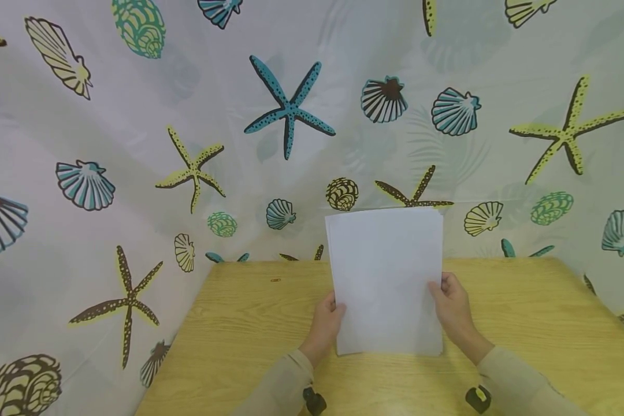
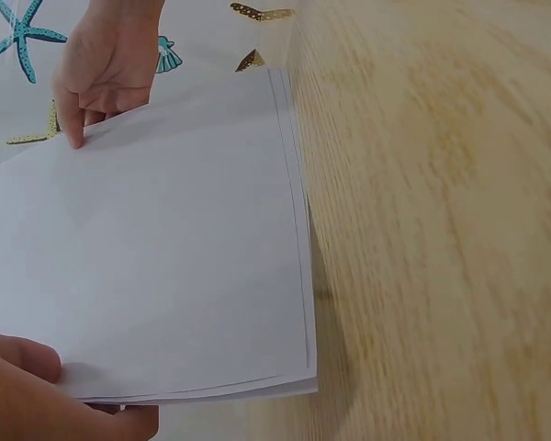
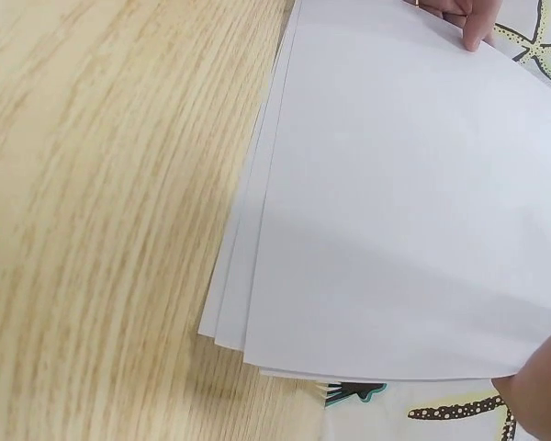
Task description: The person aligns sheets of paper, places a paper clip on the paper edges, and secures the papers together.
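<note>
Between both hands a stack of white paper sheets (image 1: 387,283) is held upright, its lower edge close over the wooden table. My left hand (image 1: 324,323) grips the left edge, thumb on the near face and fingers behind. On the opposite edge, somewhat higher, my right hand (image 1: 452,306) pinches the sheets the same way. Seen from the right wrist, the paper (image 3: 386,202) is slightly fanned, with several edges showing out of line at one side. In the left wrist view the sheet edges (image 2: 298,230) sit nearly even.
A small red paper clip (image 1: 275,280) lies on the wooden table (image 1: 239,335) toward the back left. Behind and at both sides hangs a white cloth (image 1: 312,167) printed with starfish and shells. Dark wrist cameras sit on both sleeves.
</note>
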The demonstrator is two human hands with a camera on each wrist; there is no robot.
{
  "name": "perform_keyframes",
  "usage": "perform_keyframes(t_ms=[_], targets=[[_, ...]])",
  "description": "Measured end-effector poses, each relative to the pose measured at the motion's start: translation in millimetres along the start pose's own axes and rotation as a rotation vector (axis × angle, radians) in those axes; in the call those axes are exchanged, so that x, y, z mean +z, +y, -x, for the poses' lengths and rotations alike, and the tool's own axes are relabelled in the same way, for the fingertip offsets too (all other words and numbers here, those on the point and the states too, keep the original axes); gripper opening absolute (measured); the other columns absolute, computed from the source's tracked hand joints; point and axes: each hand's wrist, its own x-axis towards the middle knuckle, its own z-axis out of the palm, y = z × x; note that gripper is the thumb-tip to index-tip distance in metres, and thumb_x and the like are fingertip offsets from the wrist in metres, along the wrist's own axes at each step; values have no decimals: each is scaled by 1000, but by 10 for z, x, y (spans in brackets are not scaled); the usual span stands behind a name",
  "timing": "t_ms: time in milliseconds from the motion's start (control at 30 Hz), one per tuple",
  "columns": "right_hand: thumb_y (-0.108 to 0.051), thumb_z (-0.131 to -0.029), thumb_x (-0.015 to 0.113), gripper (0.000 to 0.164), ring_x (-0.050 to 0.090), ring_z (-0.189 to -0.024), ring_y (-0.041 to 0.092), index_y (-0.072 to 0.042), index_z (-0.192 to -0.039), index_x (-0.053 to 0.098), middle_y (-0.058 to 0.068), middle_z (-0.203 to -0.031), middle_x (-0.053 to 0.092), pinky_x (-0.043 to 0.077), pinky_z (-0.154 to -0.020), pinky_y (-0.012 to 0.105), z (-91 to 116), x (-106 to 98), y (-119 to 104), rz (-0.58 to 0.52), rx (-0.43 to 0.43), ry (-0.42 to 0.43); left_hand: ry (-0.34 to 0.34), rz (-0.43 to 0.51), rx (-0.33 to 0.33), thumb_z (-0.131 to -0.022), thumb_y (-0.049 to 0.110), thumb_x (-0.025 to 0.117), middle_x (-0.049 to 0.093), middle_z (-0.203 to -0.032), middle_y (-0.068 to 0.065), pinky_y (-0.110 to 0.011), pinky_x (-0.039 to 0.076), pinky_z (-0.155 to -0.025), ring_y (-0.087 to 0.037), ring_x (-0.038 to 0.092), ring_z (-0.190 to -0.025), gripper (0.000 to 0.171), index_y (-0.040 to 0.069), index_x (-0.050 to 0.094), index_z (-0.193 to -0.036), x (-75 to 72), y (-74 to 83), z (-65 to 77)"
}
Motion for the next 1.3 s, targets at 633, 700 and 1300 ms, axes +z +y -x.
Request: perform_keyframes(t_ms=[633,700,1300], targets=[[-15,-101,41,28,52,-87,4,9,-116,42,27,-113,56,44,-72,17,30,12,-51,-51,-13,-54,11,5,3,-97,11,46,57,-126,-15,-45,45,-95,-31,54,-116,36,2,50,-131,-8,48,22],[-14,-101,42,28,53,-89,1,9,-116,41,28,-115,55,44,-74,15,36,21,-55,-65,-16,-52,10,12,11,-97,11,46,58,-124,-16,-45,47,-93,-31,55,-114,35,2,50,-131,-10,44,23],[-11,-102,38,28,55,-90,-5,11,-119,38,32,-118,54,47,-75,14,42,17,-42,-93,-65,-65,29,32,77,-96,11,51,62,-117,-15,-43,51,-86,-26,61,-103,32,1,54,-127,-7,36,-8]])
